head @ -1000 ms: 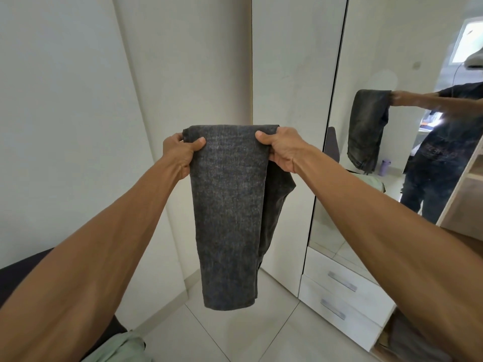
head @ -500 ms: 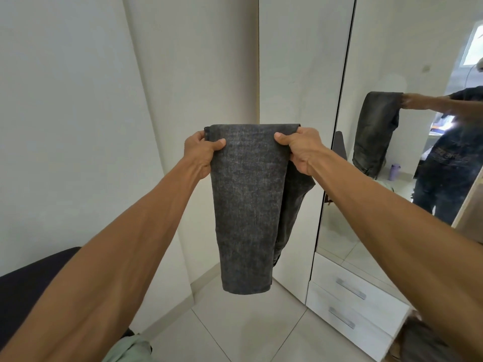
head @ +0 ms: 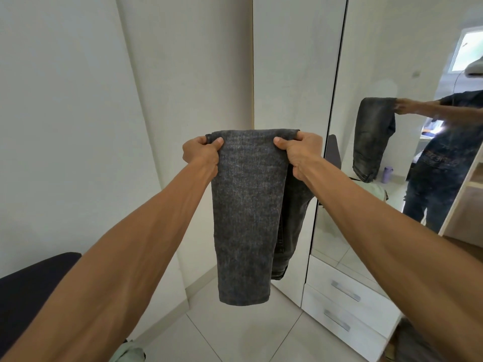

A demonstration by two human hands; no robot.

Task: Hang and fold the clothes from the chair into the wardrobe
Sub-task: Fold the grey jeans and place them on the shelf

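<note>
A pair of dark grey jeans (head: 248,212), folded over at the top, hangs in front of me at arm's length. My left hand (head: 201,155) grips the left corner of the fold, thumb on the front. My right hand (head: 300,155) grips the right corner the same way. A second layer of the jeans hangs behind and to the right. The white wardrobe (head: 290,74) stands just beyond, with a mirror door (head: 392,61) on its right. The dark chair seat (head: 34,291) lies at lower left, with a pale green garment (head: 128,352) at the bottom edge.
Two white drawers (head: 347,304) with metal handles sit under the mirror. An open wooden shelf section (head: 467,199) shows at the right edge. White walls fill the left; light floor tiles (head: 235,335) lie below. The mirror reflects a person holding the jeans.
Both hands have carried the folded jeans slightly rightward and closer to the wardrobe. The grip on the two top corners is unchanged.
</note>
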